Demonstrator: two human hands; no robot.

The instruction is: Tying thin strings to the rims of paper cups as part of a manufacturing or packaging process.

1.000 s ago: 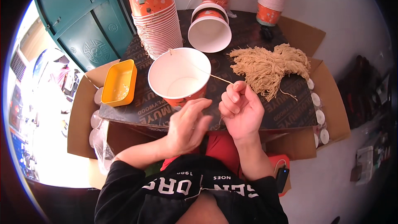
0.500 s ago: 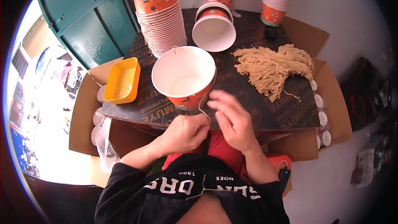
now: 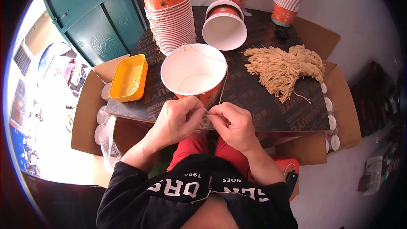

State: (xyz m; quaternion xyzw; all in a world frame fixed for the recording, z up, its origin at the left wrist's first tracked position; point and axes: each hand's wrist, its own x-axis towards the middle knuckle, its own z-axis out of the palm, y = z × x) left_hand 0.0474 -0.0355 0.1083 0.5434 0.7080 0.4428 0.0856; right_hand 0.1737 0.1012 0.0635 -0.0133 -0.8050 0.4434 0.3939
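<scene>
On a dark board [image 3: 263, 101] over cardboard boxes, the left hand [image 3: 176, 121] and right hand [image 3: 233, 125] pinch a string [image 3: 223, 82] at the near rim of the paper cup [image 3: 194, 74] just beyond them; keeping the string taut should help the knot.

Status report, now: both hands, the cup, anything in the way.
Left hand and right hand pinching string at paper cup. Cup upright, string across rim. Nothing blocking.

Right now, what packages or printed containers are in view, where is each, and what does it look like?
Open paper bucket: before both hands, round, white inside, orange outside.
Nested bucket stack: behind-left, orange printed, white rims.
Tipped bucket: behind, mouth toward camera.
Cardboard boxes: under the dark board, brown, flaps open.
</scene>
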